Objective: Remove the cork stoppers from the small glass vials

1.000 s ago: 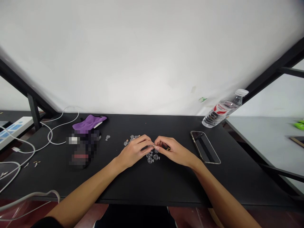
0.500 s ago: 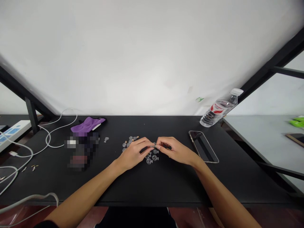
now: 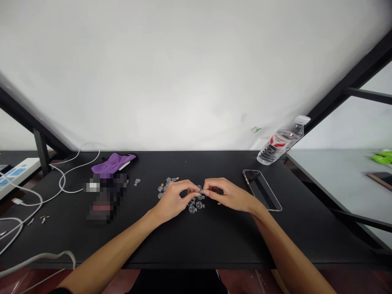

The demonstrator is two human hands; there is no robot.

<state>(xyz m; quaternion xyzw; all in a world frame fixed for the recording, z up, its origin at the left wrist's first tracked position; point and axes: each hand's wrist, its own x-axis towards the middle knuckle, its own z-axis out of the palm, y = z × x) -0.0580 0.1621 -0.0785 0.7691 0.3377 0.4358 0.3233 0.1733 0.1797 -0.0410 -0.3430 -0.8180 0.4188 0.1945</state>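
Over the last second very little changes: both hands stay over the middle of the black tabletop (image 3: pixel 190 241), fingertips meeting at the same spot, and the view merely drifts a little, so the clear plastic water bottle (image 3: pixel 280 142) and the dark smartphone with a pale rim (image 3: pixel 261 189) sit slightly differently in the frame. That sameness suggests a fine, fiddly bit of handwork going on between the fingertips rather than any reach or carry. The left hand (image 3: pixel 173 200) has its thumb and forefinger closed into a pinch, and the right hand (image 3: pixel 230 195) mirrors it from the other side; between them sits one tiny clear glass vial (image 3: pixel 200 190), held by both pinches just above the table, though it is too small to tell which part each hand grips. Directly beneath and just beside the meeting fingertips lies a small cluster of round clear glass vials (image 3: pixel 196 205), while more small clear vials with tan stoppers (image 3: pixel 167 182) lie just beyond the left hand's knuckles, and one stray vial (image 3: pixel 136 181) rests apart to the left. Farther left are a crumpled purple cloth (image 3: pixel 113 162), looping white cables (image 3: pixel 61 179) and a white power strip (image 3: pixel 16 171).
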